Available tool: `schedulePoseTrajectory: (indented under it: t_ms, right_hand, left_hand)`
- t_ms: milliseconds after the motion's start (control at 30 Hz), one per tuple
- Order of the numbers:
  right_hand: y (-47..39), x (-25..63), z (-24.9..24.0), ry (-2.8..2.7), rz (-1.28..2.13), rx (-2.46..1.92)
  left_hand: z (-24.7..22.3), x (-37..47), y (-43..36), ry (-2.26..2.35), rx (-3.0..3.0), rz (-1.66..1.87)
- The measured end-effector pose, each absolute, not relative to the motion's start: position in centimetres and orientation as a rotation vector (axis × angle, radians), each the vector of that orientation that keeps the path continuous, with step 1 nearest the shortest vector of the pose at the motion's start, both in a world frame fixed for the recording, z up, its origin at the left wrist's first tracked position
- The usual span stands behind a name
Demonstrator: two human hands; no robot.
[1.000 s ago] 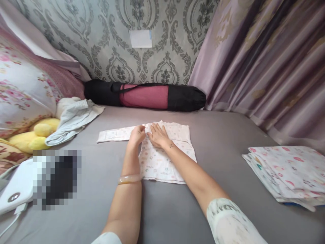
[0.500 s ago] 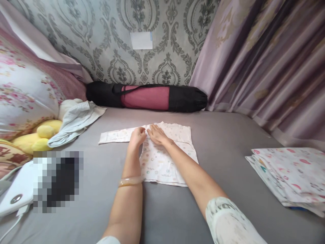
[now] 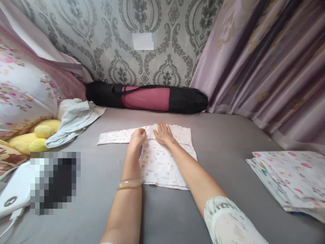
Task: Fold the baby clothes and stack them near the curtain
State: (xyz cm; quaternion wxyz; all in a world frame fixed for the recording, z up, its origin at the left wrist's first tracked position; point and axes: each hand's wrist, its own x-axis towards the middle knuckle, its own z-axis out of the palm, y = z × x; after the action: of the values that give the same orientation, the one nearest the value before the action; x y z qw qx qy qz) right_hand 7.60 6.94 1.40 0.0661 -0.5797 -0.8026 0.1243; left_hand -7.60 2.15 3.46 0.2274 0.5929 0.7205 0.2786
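Note:
A small white shirt [image 3: 159,166] with a pastel print lies flat on the grey bed sheet [image 3: 218,162]. One sleeve [image 3: 114,136] stretches out to the left, while a folded band of cloth lies across the top part. My left hand [image 3: 138,137] is closed at the spot where that sleeve meets the body, its curled fingertips on the cloth and partly hidden. Palm down with fingers spread, my right hand [image 3: 164,135] presses on the upper middle of the shirt. A pale bangle [image 3: 129,184] circles my left forearm.
Folded printed cloths [image 3: 291,179] are stacked at the right. A black and red long bag [image 3: 147,98] lies along the wall. At left are a floral pillow [image 3: 22,91], a yellow plush toy [image 3: 38,139], a pale cloth [image 3: 73,122] and a white power bank [image 3: 17,189] with a cable.
My right hand has slid slightly to the right along the shirt, and its fingers now point more straight away from me. My left hand stays in nearly the same place.

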Motion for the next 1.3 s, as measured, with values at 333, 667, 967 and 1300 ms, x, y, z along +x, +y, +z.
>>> schedulePoseTrajectory:
  t_ms: [333, 667, 967, 1300]
  right_hand:
    - [6.3, 11.9, 1.5, -2.235, 0.241, -1.974]
    - [6.6, 12.4, 1.0, -2.245, 0.33, -1.967]
    - [5.8, 17.0, 2.0, -2.142, 0.271, -2.054]
    - [5.6, 18.1, 1.0, -2.141, 0.268, -2.132]
  left_hand:
    - [3.5, -7.6, 2.3, 1.978, 1.614, 0.753]
    - [3.6, -7.7, 2.1, 1.966, 1.573, 0.791]
    - [3.1, -8.7, 2.4, 2.01, 1.473, 0.971]
    - [3.6, -9.7, 1.7, 2.188, 1.258, 1.073]
